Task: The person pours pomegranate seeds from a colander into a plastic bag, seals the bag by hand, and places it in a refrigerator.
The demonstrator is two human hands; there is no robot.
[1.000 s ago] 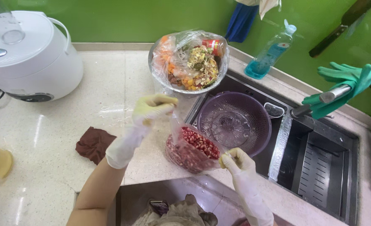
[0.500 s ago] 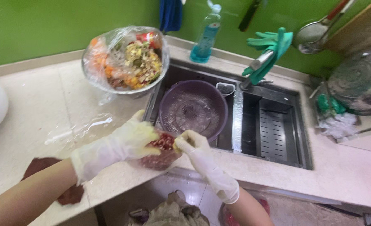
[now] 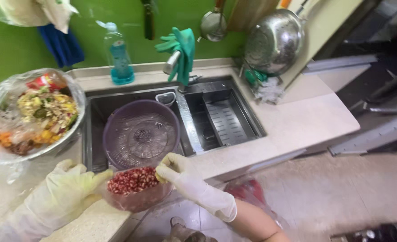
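Observation:
Both my hands wear pale rubber gloves. My left hand (image 3: 68,192) grips the left side of a clear plastic bowl of red pomegranate seeds (image 3: 133,186), held at the counter's front edge. My right hand (image 3: 180,177) pinches the bowl's right rim. Just behind the bowl a purple plastic colander (image 3: 140,134) sits in the left basin of the steel sink (image 3: 225,121).
A metal bowl of peels and scraps wrapped in plastic film (image 3: 32,116) stands on the counter at left. A blue soap bottle (image 3: 117,56), green gloves over the tap (image 3: 180,51) and a steel colander (image 3: 274,42) line the back. Tiled floor (image 3: 342,188) lies to the right.
The view has swung to the right, bringing the floor and right counter end into sight. Both hands still hold the seed bowl, now lower and at the counter's front edge.

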